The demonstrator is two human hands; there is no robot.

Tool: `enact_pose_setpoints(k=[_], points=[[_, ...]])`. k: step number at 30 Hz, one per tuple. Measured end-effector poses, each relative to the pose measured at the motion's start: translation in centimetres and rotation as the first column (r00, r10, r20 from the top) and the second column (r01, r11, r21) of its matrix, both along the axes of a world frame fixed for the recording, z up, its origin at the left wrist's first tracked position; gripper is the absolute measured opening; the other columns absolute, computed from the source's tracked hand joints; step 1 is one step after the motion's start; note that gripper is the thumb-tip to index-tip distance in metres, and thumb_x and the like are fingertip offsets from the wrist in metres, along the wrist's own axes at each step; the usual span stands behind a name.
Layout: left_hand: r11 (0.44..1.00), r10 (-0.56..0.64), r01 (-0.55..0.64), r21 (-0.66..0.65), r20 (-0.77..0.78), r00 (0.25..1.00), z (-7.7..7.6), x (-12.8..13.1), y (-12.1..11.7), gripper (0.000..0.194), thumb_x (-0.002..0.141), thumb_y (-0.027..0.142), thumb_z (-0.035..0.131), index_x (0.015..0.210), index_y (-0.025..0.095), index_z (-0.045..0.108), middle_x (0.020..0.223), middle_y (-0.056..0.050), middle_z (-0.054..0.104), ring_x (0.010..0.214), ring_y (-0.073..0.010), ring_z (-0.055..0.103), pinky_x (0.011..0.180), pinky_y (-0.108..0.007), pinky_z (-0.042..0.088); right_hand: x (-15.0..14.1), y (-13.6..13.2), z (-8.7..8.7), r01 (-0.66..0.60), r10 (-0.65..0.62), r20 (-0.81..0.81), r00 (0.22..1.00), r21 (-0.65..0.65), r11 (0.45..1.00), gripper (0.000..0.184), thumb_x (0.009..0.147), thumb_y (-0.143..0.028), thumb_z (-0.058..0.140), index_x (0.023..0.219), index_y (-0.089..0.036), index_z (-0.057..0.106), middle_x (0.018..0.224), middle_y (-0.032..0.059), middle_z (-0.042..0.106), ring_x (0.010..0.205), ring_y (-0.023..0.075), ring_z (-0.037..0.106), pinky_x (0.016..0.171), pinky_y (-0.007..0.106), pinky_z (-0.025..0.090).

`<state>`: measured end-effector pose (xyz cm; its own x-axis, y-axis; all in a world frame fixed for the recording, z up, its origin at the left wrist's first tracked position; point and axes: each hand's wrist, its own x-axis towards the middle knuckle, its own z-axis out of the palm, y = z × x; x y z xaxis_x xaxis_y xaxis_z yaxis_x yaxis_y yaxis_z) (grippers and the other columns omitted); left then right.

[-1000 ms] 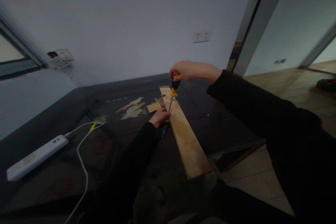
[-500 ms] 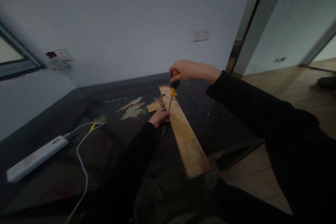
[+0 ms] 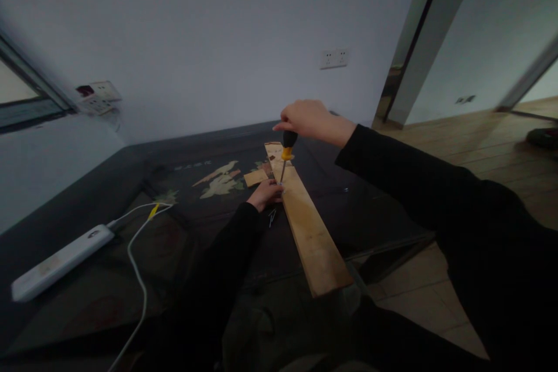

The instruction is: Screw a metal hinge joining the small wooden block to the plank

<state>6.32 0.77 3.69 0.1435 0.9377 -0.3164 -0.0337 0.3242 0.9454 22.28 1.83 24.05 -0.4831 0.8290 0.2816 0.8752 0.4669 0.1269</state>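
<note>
Screwdriver, blk/yel handle, stands near upright, slightly tilted, over L edge of long wooden board, approx. mid-table. R hand closed round top of handle, from above. L hand at board's L edge, fingertips next to driver tip; whether they pinch a fastener or just steady the board, can't tell. Tip contact pt partly hidden by same fingers.

Board runs lengthwise away from wearer on dk. table, near end past front edge. 2nd wood pc. shows at far end; under or butted, can't tell. Small flat wood pc. beyond L hand, near board. Loose thin metal fasteners just beside board, nearer wearer than L hand. Wht. power strip far L, well apart from work; wht. cord w/ yel. tag. Dbl. wall outlet behind.

Markings: bird/leaf decor on tabletop; pale lettering beyond it, too blurred to read.
</note>
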Motion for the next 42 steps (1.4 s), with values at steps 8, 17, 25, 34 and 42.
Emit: enact_pose_setpoints(k=[8, 17, 25, 34, 42], points=[[1.000, -0.002, 0.002, -0.010, -0.001, 1.000, 0.2, 0.1, -0.2, 0.020, 0.076, 0.002, 0.064, 0.093, 0.012, 0.061, 0.084, -0.007, 0.070, 0.065, -0.0125, 0.067, 0.061, -0.022, 0.057, 1.2, 1.2, 0.3, -0.270, 0.281, 0.034, 0.959, -0.191, 0.944, 0.033, 0.087, -0.022, 0.057, 0.116, -0.016, 0.069, 0.109, 0.0107, 0.070, 0.089, 0.0178, 0.060, 0.074, 0.030, 0.037], [1.000, -0.009, 0.009, 0.008, -0.002, 1.000, 0.3, 0.3, -0.3, 0.018, 0.077, 0.003, 0.063, 0.091, 0.013, 0.062, 0.084, -0.006, 0.069, 0.065, -0.0119, 0.066, 0.061, -0.023, 0.057, -0.6, 0.6, -0.9, 0.018, -0.018, -0.018, 1.000, 0.032, 0.999, 0.054, 0.093, -0.056, 0.044, 0.109, -0.012, 0.072, 0.096, 0.0172, 0.070, 0.089, 0.0259, 0.062, 0.070, 0.033, 0.037], [1.000, -0.013, 0.013, 0.006, -0.003, 1.000, -0.2, 0.0, 0.0, 0.023, 0.075, 0.006, 0.068, 0.095, 0.013, 0.060, 0.086, -0.007, 0.070, 0.070, -0.0130, 0.068, 0.066, -0.024, 0.058, 1.4, 0.9, 1.1, -0.184, 0.176, -0.068, 0.982, -0.146, 0.972, 0.043, 0.085, -0.044, 0.060, 0.118, -0.018, 0.068, 0.108, 0.0107, 0.068, 0.093, 0.0214, 0.059, 0.075, 0.032, 0.038], [1.000, 0.007, -0.007, -0.006, -0.011, 1.000, -0.1, 0.2, 0.1, 0.023, 0.075, 0.004, 0.066, 0.096, 0.013, 0.061, 0.086, -0.007, 0.071, 0.068, -0.0130, 0.068, 0.063, -0.022, 0.058, 0.4, 0.1, 0.2, -0.072, 0.072, 0.015, 0.997, -0.008, 0.997, 0.037, 0.095, -0.033, 0.044, 0.113, -0.014, 0.070, 0.104, 0.0150, 0.069, 0.094, 0.0239, 0.060, 0.075, 0.034, 0.036], [1.000, -0.011, 0.011, 0.000, -0.008, 1.000, 0.5, 0.4, -0.4, 0.017, 0.078, 0.002, 0.063, 0.092, 0.012, 0.061, 0.086, -0.006, 0.069, 0.065, -0.0117, 0.066, 0.062, -0.023, 0.057, 0.5, 0.1, 0.1, -0.022, 0.022, -0.015, 1.000, -0.018, 1.000, 0.046, 0.094, -0.046, 0.044, 0.113, -0.013, 0.070, 0.101, 0.0162, 0.069, 0.090, 0.0250, 0.060, 0.072, 0.034, 0.036]])
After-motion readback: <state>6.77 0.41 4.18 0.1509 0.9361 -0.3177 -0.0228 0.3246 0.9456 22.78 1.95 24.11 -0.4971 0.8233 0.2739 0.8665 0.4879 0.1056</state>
